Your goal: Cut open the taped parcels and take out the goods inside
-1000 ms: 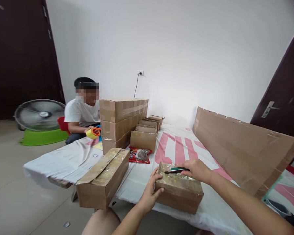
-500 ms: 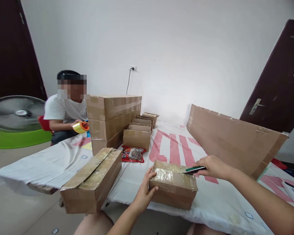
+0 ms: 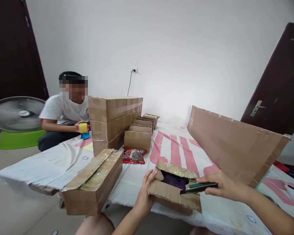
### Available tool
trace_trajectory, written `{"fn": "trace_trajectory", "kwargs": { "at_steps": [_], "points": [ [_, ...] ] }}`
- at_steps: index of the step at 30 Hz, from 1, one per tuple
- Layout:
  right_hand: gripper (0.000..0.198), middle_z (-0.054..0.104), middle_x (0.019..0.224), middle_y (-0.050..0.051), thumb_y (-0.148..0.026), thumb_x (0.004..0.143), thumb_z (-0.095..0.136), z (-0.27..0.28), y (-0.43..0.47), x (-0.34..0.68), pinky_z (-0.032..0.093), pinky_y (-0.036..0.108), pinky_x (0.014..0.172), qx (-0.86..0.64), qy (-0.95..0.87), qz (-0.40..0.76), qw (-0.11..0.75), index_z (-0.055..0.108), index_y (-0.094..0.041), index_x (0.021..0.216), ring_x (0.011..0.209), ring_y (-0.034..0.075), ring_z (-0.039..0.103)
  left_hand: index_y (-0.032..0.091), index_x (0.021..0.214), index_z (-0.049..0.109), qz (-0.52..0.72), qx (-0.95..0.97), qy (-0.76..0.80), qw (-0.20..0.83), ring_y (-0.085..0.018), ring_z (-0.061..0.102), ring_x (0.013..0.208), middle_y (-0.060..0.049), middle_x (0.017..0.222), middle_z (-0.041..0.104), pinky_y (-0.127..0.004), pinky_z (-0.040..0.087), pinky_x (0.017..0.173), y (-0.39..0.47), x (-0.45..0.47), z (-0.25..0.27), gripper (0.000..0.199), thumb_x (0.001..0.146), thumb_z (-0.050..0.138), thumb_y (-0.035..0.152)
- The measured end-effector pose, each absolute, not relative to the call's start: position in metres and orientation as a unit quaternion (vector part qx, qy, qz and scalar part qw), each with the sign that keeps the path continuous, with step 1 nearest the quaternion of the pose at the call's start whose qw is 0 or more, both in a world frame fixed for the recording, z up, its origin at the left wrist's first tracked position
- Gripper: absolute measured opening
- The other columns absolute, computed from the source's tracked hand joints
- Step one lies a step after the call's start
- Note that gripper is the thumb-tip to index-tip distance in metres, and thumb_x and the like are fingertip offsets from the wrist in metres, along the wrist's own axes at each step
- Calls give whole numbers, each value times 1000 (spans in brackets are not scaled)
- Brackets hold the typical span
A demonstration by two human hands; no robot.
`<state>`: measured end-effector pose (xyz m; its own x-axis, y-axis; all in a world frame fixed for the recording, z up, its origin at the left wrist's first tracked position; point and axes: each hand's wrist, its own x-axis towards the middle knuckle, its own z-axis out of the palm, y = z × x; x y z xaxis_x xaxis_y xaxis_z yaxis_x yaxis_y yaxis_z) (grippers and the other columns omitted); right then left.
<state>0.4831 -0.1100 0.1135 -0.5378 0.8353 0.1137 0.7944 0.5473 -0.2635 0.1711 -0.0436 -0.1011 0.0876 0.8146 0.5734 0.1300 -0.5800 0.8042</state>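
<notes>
In front of me, a small cardboard box (image 3: 171,199) stands with its top flaps parted. Something dark purple (image 3: 172,180) shows inside, its kind unclear. My left hand (image 3: 147,189) grips the box's left end, thumb and fingers around its edge. A green-handled utility knife (image 3: 199,187) is in my right hand (image 3: 218,184), its tip over the near flap. To the left lies a longer taped cardboard box (image 3: 93,182), its top seam partly gaping. Behind the opened box is a red food packet (image 3: 134,155).
Stacked cartons (image 3: 115,120) stand at the left rear beside a row of open boxes (image 3: 137,140). A tall cardboard sheet (image 3: 232,143) borders the right. Across the table (image 3: 122,191), another person (image 3: 63,111) holds a tape roll (image 3: 83,128). A fan (image 3: 21,113) stands far left.
The box under my hands was closed and taped; its flaps now stand apart, showing the purple contents. The knife has shifted slightly right and down. The other person's tape has turned.
</notes>
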Motion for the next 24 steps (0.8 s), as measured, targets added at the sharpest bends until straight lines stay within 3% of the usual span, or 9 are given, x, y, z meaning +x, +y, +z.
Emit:
{"fn": "trace_trajectory", "kwargs": {
  "at_steps": [3,8,12,16,20,24],
  "points": [
    [37,73,106,3,-47,89,55,102,-109,499,52,29,79,-478,-861,129,118,65,-31,120,92,22,67,25,116,59,581,686,337,281,-30,42,132,-11,140,42,-49,35,109,-49,170,-96,46,74,55,8],
    [46,66,121,8,-49,91,39,41,-76,542,51,40,89,-631,-725,45,270,59,-23,124,107,27,63,25,117,55,579,687,340,277,-30,41,133,-11,138,41,-51,34,109,-55,172,-97,48,73,50,6],
    [45,65,121,13,-32,83,40,-41,-65,548,47,44,97,-679,-692,20,244,60,-16,120,112,30,61,25,118,54,590,674,342,284,-32,40,133,-13,140,39,-54,33,109,-64,177,-99,46,75,51,9],
    [43,69,107,11,-30,74,52,-92,-78,533,50,44,91,-656,-724,49,206,64,-22,115,104,32,63,25,118,55,576,675,350,301,-31,37,135,-12,142,38,-52,33,110,-73,180,-99,50,72,53,6],
    [38,70,103,13,-33,70,59,-82,-73,531,50,45,90,-646,-733,68,202,68,-21,105,100,33,64,26,121,54,570,675,357,304,-31,35,136,-12,143,37,-53,30,111,-76,181,-100,60,66,51,0],
    [38,67,109,15,-43,83,47,-35,-52,537,45,48,97,-643,-725,33,244,67,-17,102,109,32,59,27,125,51,568,678,357,302,-32,35,137,-12,145,36,-53,31,111,-75,181,-99,60,70,51,2]
  ]
}}
